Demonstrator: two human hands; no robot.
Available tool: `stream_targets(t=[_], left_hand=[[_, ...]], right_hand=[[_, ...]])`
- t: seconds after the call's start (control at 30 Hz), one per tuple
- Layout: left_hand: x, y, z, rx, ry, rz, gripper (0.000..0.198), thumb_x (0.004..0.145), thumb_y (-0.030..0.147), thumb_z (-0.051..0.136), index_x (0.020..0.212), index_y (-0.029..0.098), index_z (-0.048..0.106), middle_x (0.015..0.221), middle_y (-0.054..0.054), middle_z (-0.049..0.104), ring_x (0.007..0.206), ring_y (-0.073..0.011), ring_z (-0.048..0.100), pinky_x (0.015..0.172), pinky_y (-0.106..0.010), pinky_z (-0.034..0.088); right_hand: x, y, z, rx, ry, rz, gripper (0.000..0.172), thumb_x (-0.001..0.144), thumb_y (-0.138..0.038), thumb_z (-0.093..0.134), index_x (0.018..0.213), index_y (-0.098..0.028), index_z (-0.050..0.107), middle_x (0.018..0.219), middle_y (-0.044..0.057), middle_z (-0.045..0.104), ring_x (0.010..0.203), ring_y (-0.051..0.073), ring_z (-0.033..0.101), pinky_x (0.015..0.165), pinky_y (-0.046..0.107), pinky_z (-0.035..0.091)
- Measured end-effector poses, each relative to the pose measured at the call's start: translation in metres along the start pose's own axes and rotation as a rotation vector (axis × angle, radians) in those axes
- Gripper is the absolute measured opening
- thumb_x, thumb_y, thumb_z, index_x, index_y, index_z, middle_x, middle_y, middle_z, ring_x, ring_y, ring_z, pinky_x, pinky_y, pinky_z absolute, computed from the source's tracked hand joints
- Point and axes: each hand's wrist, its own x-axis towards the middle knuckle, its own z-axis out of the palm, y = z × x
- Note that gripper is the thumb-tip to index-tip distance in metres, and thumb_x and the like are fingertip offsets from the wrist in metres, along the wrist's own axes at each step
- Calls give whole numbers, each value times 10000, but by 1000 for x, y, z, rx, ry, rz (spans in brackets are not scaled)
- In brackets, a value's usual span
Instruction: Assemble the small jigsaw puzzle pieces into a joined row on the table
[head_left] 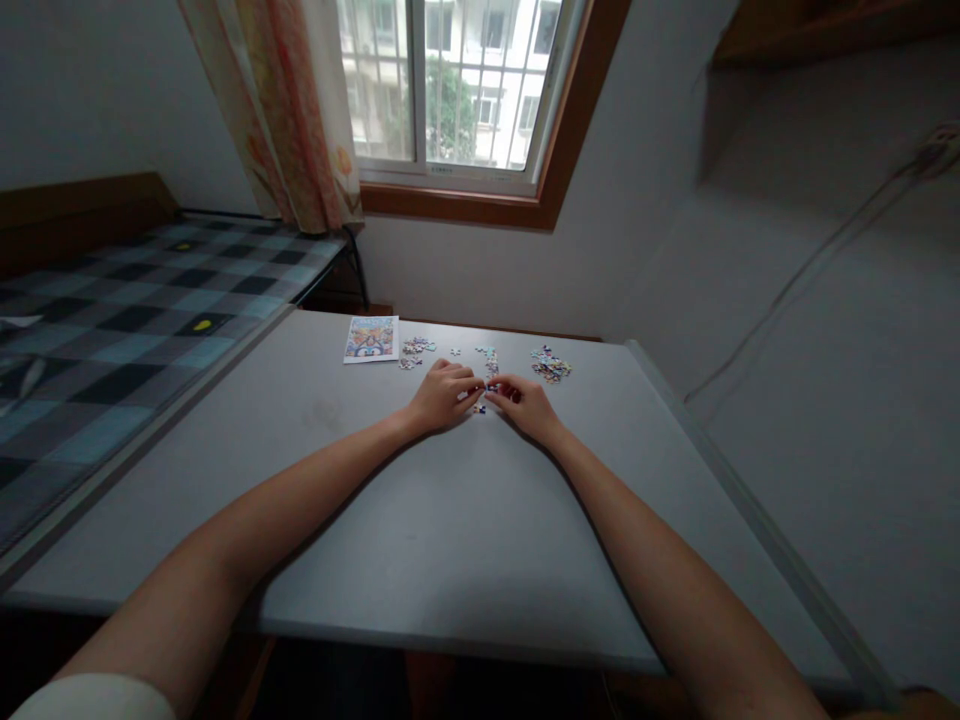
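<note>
Both hands meet over small jigsaw puzzle pieces (491,387) near the far side of the table. My left hand (446,394) is closed, with its fingertips at the left edge of these pieces. From the right, my right hand (526,406) pinches at the same pieces with thumb and forefinger. The fingers partly cover what they hold. Just beyond my fingertips, a partly joined strip of puzzle (491,360) runs away from me and bends left at its far end. A small dark-and-white puzzle piece (480,409) lies just below the hands.
A heap of loose pieces (551,364) lies to the right, a spread-out group (415,350) to the left, and a single piece (455,352) between. A printed picture sheet (372,339) rests at the table's far left. A checkered bed (150,290) adjoins the table (420,540).
</note>
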Motion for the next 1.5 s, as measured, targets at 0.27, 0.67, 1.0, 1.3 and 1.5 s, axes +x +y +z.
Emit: stream_targets(t=[0.27, 0.67, 1.0, 1.3, 1.5], left_hand=[[0, 2, -2, -28, 0, -26, 244, 951, 299, 482, 895, 207, 701, 796, -26, 679, 753, -155, 577, 770, -340, 324], [0, -1, 1, -25, 6, -34, 237, 953, 320, 500, 901, 211, 704, 798, -22, 684, 757, -153, 583, 776, -340, 322], [2, 0, 0, -100, 9, -105, 221, 946, 315, 519, 890, 205, 703, 787, -18, 681, 750, -148, 593, 771, -330, 339], [2, -1, -1, -187, -7, -111, 176, 918, 325, 570, 909, 194, 686, 809, -7, 668, 766, -139, 602, 791, -318, 365], [2, -4, 1, -292, 5, -78, 140, 907, 277, 589, 880, 175, 682, 773, -14, 632, 739, -134, 577, 759, -290, 411]], right_hand=[[0, 0, 0, -9, 17, 4, 261, 788, -426, 656, 887, -190, 701, 665, -6, 602, 593, 124, 501, 604, 268, 418], [0, 0, 0, 1, 24, 13, 267, 778, -430, 664, 880, -185, 699, 656, -4, 605, 586, 124, 502, 593, 266, 415], [0, 0, -2, 6, 45, 31, 264, 777, -424, 658, 886, -188, 704, 654, -6, 602, 592, 126, 511, 590, 265, 414], [0, 0, -1, 17, 32, 27, 263, 773, -421, 663, 886, -186, 699, 650, -8, 591, 587, 124, 498, 580, 264, 405], [0, 0, -2, 17, 25, 22, 269, 773, -420, 664, 890, -182, 708, 648, -9, 587, 583, 123, 495, 588, 269, 405]])
